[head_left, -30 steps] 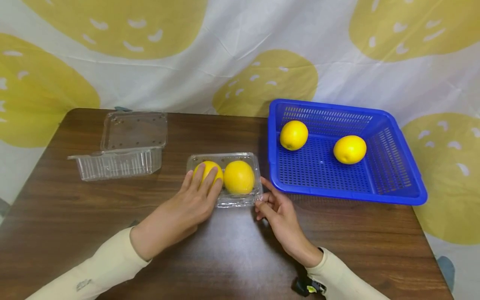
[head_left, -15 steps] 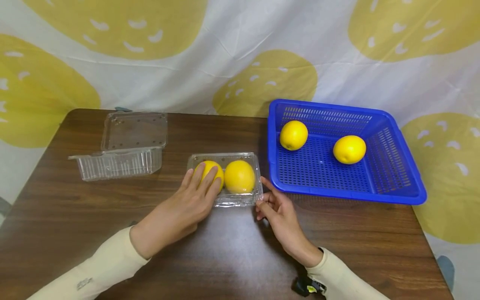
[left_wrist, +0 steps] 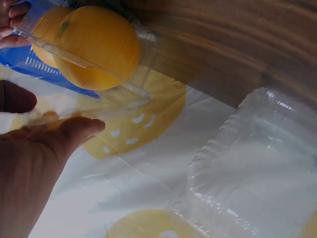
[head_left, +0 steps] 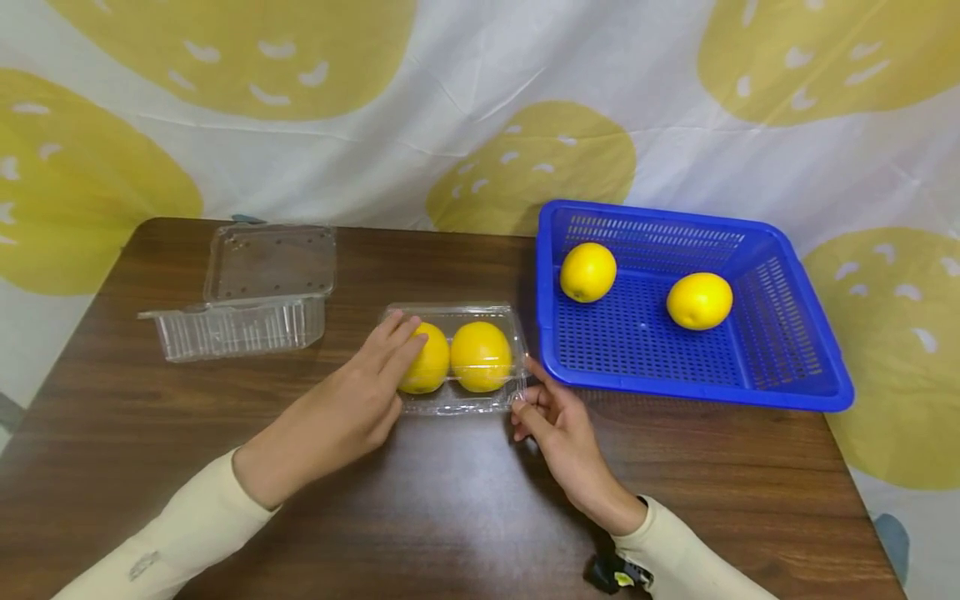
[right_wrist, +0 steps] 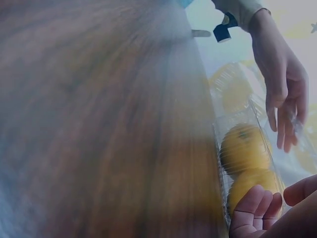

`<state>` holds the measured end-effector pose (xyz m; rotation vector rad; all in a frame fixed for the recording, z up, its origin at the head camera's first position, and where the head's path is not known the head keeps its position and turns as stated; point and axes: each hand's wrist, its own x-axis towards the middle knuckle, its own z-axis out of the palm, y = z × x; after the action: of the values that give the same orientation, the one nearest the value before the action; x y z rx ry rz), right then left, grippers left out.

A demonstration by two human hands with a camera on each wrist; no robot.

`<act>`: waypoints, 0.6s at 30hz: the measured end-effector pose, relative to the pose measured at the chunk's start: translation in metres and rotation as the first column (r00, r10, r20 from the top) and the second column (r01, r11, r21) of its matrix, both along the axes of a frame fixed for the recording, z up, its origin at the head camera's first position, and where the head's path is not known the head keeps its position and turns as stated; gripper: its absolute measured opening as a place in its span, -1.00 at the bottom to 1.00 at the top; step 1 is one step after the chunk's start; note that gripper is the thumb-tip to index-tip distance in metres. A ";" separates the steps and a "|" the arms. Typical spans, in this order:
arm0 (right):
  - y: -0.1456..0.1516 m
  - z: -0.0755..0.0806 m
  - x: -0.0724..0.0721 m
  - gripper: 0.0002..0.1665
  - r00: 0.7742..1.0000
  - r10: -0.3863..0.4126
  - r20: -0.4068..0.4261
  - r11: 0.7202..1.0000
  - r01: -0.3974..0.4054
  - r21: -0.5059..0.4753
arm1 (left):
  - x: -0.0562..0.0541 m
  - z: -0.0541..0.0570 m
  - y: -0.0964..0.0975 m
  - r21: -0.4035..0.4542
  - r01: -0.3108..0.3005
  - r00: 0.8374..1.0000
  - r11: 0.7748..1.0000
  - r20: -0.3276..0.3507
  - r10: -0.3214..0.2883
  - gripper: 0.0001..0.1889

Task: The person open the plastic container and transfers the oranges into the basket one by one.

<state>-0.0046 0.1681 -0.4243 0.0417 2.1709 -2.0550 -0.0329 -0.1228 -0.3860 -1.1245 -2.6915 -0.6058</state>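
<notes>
In the head view, a clear plastic clamshell box (head_left: 457,405) at the middle of the table holds two yellow citrus fruits (head_left: 481,357). My left hand (head_left: 341,408) is at the box's left side, its fingers in front of the left fruit. Seen from the left wrist, the clear lid (left_wrist: 119,105) stands tilted away from the rim, pinched between that hand's thumb and fingers. At the near right corner of the box, my right hand (head_left: 566,450) grips the rim with thumb and fingers. The right wrist view shows its fingertips (right_wrist: 251,201) against the box side.
A blue basket (head_left: 697,395) with two more yellow fruits (head_left: 588,272) stands right of the box, close to my right hand. Another clear clamshell box (head_left: 240,332), its lid leaning back, sits at the left. A patterned cloth (head_left: 480,75) hangs behind the table (head_left: 465,508).
My left hand has shifted left from on top of the left fruit to the box's left side. The lid has lifted, its edge crossing the fruits. My right hand stays at the corner.
</notes>
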 end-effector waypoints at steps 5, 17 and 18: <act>0.000 0.000 0.000 -0.28 1.000 0.002 -0.007 1.000 -0.002 0.002 | 0.000 -0.001 -0.004 0.055 -0.042 0.999 0.998 0.020 0.041 -0.25; 0.001 -0.001 -0.001 -0.28 1.000 0.007 0.014 1.000 -0.007 0.017 | 0.000 -0.005 -0.006 0.244 -0.178 0.984 0.953 0.067 0.167 -0.20; 0.001 -0.001 -0.001 -0.27 1.000 0.007 0.016 1.000 -0.008 0.017 | 0.000 -0.005 -0.006 0.250 -0.194 0.981 0.949 0.077 0.180 -0.17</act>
<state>-0.0054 0.1686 -0.4249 0.0517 2.1761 -2.0249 -0.0329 -0.1290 -0.3906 -0.7869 -2.6241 -0.9296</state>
